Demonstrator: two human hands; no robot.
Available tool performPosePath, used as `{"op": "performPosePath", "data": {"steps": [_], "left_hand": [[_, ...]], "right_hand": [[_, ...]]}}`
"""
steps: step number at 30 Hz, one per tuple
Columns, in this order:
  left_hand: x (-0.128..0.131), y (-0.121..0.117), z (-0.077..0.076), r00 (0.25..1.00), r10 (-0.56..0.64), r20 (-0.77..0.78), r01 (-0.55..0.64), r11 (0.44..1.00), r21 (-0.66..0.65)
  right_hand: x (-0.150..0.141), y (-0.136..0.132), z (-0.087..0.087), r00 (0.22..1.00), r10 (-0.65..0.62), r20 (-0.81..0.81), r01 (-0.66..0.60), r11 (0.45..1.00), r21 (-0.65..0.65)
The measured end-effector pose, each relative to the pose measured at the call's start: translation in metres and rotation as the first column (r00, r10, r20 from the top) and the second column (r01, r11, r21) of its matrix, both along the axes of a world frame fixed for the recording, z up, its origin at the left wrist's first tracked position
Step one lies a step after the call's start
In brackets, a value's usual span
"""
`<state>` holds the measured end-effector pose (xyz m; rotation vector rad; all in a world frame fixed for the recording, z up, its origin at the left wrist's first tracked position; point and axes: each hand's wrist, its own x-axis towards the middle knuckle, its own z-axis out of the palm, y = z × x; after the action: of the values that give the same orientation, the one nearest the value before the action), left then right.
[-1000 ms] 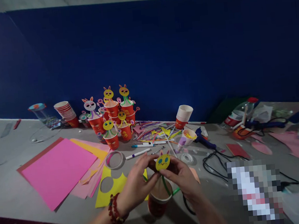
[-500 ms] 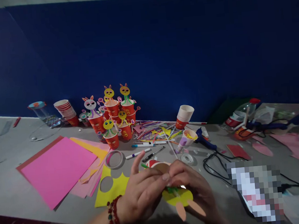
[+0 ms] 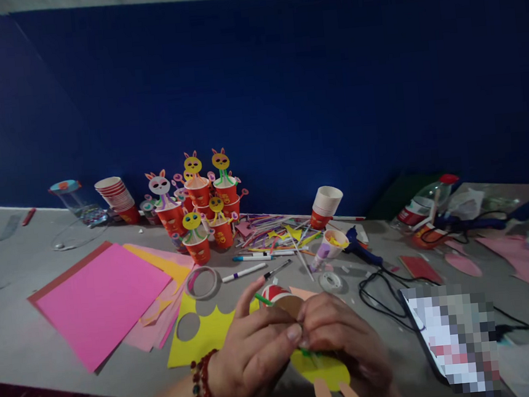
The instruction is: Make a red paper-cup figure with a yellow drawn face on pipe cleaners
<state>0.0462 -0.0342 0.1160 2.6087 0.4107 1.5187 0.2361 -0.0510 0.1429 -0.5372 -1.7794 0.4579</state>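
Note:
Both hands meet over a rabbit figure made from a red and white paper cup. My left hand, with a beaded bracelet at its wrist, has thumb and fingers pinched at the cup's rim, its index finger raised. My right hand is curled round the other side, fingertips against the left thumb. Below them hangs the rabbit's yellow paper head, back side up, with peach paper ears pointing towards me. A green strip sticks out beside the cup. The fingers hide the join.
Yellow paper with cut-out holes and a tape roll lie left of my hands. Finished cup rabbits stand behind, near stacked cups. To the right are a blue glue gun, its black cable and a blurred-out phone-like device.
The rabbit's head has dropped slightly towards me and to the right, with its ears lower. Both hands have shifted down a little and keep their grip.

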Motion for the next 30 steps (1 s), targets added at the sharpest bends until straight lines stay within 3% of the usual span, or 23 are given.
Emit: {"op": "performPosePath", "data": {"steps": [8,13,17,25,30], "left_hand": [[-0.002,0.001,-0.014,1.0,-0.021,-0.022,0.019,0.998,-0.06],[-0.002,0.003,-0.009,0.998,-0.045,0.046,0.044,0.999,0.012],[-0.002,0.003,-0.005,0.997,-0.053,0.054,0.051,0.998,0.033],[0.002,0.006,-0.005,0.994,-0.047,0.102,0.038,0.996,0.086],[0.0,0.006,-0.002,0.995,-0.056,0.081,0.047,0.994,0.102]], "right_hand": [[-0.004,-0.002,0.002,0.999,-0.044,-0.001,0.044,0.995,0.086],[-0.005,-0.003,-0.008,0.998,-0.064,-0.023,0.065,0.996,0.058],[-0.002,-0.004,-0.012,0.999,-0.008,-0.05,0.01,0.999,0.042],[-0.002,0.002,-0.002,0.999,0.047,-0.021,-0.041,0.972,0.231],[-0.001,0.003,-0.006,0.995,0.093,-0.02,-0.087,0.976,0.199]]}}
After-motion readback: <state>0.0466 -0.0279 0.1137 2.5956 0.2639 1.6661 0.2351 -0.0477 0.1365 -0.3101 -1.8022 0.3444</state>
